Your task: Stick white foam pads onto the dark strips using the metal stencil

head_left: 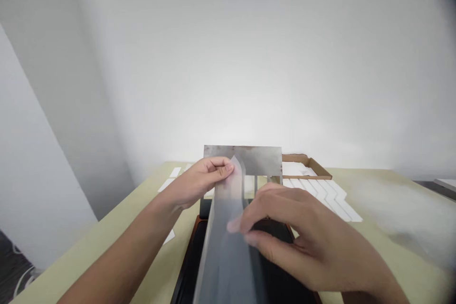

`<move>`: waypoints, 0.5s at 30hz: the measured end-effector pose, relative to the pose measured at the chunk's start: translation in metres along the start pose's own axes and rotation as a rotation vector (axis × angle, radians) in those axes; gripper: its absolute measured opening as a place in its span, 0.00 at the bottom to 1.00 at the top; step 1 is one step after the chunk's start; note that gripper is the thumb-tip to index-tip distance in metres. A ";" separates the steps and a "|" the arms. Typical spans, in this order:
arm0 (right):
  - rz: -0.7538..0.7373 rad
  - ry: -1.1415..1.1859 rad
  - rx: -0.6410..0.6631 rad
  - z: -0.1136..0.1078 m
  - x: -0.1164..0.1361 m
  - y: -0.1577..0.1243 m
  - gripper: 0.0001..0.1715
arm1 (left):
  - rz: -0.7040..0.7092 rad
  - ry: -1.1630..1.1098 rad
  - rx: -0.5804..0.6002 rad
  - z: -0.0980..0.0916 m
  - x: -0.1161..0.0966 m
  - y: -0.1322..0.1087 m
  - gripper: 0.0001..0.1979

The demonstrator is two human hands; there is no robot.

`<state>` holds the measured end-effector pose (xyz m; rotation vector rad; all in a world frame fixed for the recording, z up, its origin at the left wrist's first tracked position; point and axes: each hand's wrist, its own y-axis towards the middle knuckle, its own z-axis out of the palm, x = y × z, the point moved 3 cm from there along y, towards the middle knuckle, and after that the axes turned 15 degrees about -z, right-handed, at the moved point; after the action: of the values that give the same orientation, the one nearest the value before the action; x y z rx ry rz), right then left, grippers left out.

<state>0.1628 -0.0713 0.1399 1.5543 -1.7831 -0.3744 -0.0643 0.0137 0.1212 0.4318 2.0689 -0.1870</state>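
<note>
My left hand (pixel 199 181) pinches the far pointed end of a long translucent grey strip (pixel 228 242), thumb and fingers closed on it. My right hand (pixel 299 232) is closed on the strip's middle from the right, fingertips pressing its edge. The strip runs from near the camera toward a grey metal plate (pixel 256 157) that stands upright on a dark tray-like base (pixel 188 266). The lower part of the strip leaves the view at the bottom edge.
White pointed strips (pixel 327 197) lie in a row on the pale green table (pixel 377 209) to the right, by a shallow cardboard box (pixel 313 164). More white pieces (pixel 170 178) lie at the left. A white wall stands behind.
</note>
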 end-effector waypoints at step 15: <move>0.293 0.143 -0.218 -0.011 -0.027 0.007 0.12 | 0.242 0.479 -0.199 0.011 -0.040 -0.059 0.11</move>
<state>0.1652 -0.0417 0.1429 1.1222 -1.7608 -0.2958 -0.0592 -0.0536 0.1472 0.6452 2.4449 0.2930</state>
